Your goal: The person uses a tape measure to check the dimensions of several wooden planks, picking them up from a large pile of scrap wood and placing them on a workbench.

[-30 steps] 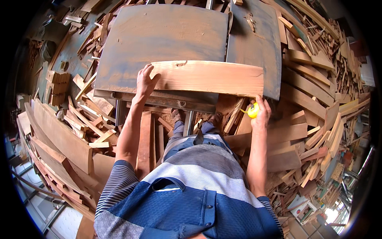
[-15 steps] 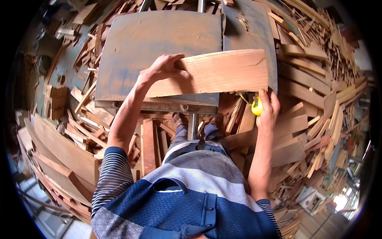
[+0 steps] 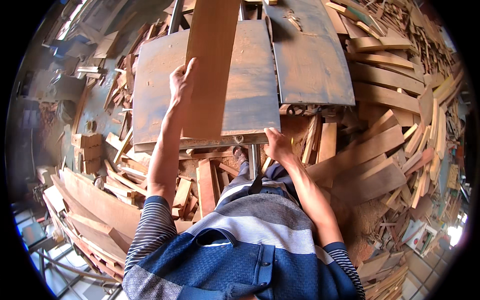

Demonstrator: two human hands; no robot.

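Note:
A long flat wooden plank [image 3: 212, 70] now points away from me over the left part of the metal machine table [image 3: 254, 75]. My left hand [image 3: 182, 84] grips its left edge, thumb on the upper face and the other fingers mostly hidden. The plank's near end reaches the table's front edge. At the table's front right corner is my right hand [image 3: 278, 145], closed, its fingertips close to the edge. Only a sliver of the yellow tape measure [image 3: 292, 141] shows at that hand; the rest is hidden behind the fingers.
A second metal table section [image 3: 312, 65] with wood shavings lies to the right, beyond a gap. Boards and offcuts [image 3: 382, 95] are heaped at the right. More planks [image 3: 100, 200] lean at the left, near stacked blocks [image 3: 87, 152]. Loose pieces lie around my feet.
The plank has swung from lying crosswise to pointing away, with my left hand still on it. My right hand has moved left, from the plank's right end to the table corner.

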